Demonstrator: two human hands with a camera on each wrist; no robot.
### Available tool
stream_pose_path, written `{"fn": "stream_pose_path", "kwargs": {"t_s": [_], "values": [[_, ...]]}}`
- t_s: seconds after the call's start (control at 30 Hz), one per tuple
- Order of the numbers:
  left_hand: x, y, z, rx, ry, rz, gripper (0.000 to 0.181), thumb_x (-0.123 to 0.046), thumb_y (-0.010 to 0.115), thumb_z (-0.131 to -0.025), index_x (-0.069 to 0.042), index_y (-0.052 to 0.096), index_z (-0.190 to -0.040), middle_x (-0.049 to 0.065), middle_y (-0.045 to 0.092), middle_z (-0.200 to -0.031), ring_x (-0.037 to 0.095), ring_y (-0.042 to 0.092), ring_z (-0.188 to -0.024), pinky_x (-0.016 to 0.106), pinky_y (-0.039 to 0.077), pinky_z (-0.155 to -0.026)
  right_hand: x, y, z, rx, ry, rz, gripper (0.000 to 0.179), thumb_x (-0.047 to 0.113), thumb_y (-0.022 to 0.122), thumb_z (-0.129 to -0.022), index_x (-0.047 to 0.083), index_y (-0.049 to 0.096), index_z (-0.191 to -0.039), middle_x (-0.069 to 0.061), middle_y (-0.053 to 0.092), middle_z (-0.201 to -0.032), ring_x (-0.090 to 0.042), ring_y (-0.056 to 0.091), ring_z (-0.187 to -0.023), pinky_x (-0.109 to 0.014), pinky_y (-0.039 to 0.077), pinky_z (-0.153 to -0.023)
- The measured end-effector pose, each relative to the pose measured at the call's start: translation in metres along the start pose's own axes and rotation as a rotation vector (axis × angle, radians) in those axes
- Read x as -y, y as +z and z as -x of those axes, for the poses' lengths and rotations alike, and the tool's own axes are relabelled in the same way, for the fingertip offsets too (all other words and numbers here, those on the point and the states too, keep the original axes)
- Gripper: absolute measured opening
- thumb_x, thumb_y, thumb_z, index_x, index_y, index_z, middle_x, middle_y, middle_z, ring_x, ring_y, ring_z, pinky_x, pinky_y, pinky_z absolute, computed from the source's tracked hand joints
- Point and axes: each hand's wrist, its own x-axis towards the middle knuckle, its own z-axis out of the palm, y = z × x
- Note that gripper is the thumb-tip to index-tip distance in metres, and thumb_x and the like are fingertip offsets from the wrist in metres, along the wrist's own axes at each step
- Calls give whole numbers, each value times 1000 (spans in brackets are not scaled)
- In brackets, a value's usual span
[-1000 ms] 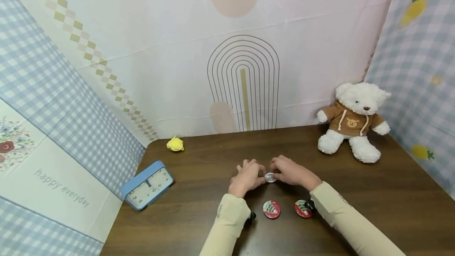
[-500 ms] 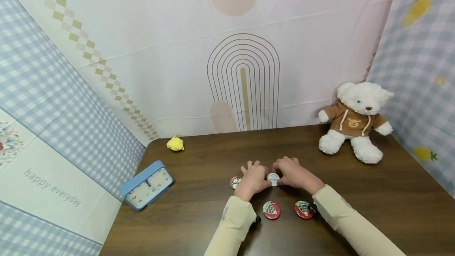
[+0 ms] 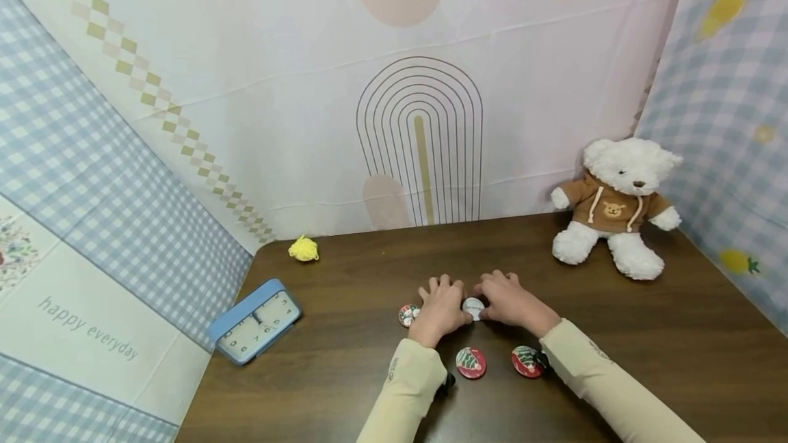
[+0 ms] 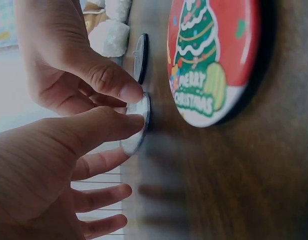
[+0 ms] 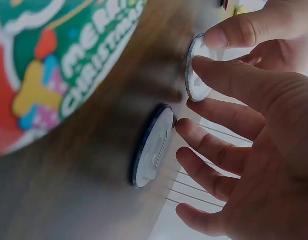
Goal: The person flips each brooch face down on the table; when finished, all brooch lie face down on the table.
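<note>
Both hands meet over a round pin badge (image 3: 473,309), its pale back turned up. My left hand (image 3: 439,312) pinches it with thumb and index finger, the other fingers spread, as the left wrist view shows. From the other side, my right hand (image 3: 512,301) holds the same badge (image 5: 198,70) between thumb and index finger. A second badge (image 5: 154,146) lies back up beneath the right hand's fingers, its pin visible; that hand hides it in the head view. Beside the left hand lies a badge with a colourful face (image 3: 408,315).
Two red Christmas-tree badges (image 3: 470,363) (image 3: 527,361) lie face up nearer the person, by the wrists. A blue clock (image 3: 256,321) and yellow yarn (image 3: 304,249) are at the left of the wooden table (image 3: 345,388). A white teddy bear (image 3: 615,210) sits at the back right.
The held badge has shifted slightly right with both hands, and its pale back shows more plainly. The left hand has uncovered more of the colourful badge beside it.
</note>
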Motion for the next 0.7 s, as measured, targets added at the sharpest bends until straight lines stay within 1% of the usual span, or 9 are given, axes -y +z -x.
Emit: {"fn": "stream_pose_path", "kwargs": {"t_s": [0.1,0.23,0.33,0.43,0.5,0.6,0.7], "values": [[1,0,1,5,0,-5,25,-34,80,-87,-17,65,-97,8,54,-111,31,43,-106,51,32,-87,-2,0,1,-4,6,-17,29,14,82,-84,3,75,-109,-8,63,-103,-35,52,-99,-64,36,-87],[4,-1,5,10,0,-16,25,-34,79,-88,-16,67,-98,9,55,-114,33,44,-108,53,33,-88,-5,1,1,0,-18,-40,28,14,82,-85,2,75,-109,-8,61,-101,-33,52,-97,-60,38,-84],[8,-3,9,10,1,7,26,-34,79,-88,-15,67,-100,9,55,-114,33,44,-108,53,32,-88,-7,1,2,-6,-33,-50,28,15,81,-85,4,75,-110,-6,60,-101,-32,52,-97,-58,38,-82],[13,-9,13,2,5,34,30,-35,79,-88,-13,65,-105,10,56,-115,34,46,-107,54,33,-89,-9,-4,3,-45,-43,-61,27,17,80,-87,6,74,-111,-8,61,-104,-34,53,-100,-59,40,-82],[16,-14,16,0,12,42,35,-35,79,-89,-13,64,-111,9,57,-117,34,48,-109,56,34,-92,-8,-9,2,-80,-50,-79,27,18,78,-89,5,73,-112,-10,63,-108,-35,55,-102,-61,41,-84],[21,-21,20,-6,26,68,41,-33,78,-90,-12,62,-121,8,59,-119,34,51,-112,58,35,-94,-6,-15,1,-127,-79,-112,27,17,75,-92,2,71,-114,-14,65,-110,-38,58,-104,-64,42,-86],[27,-27,24,-17,38,122,44,-30,76,-91,-11,61,-128,7,61,-118,32,53,-111,55,36,-93,0,-18,-1,-166,-102,-149,29,15,74,-92,-2,69,-116,-17,67,-113,-40,60,-108,-64,43,-90]]}}
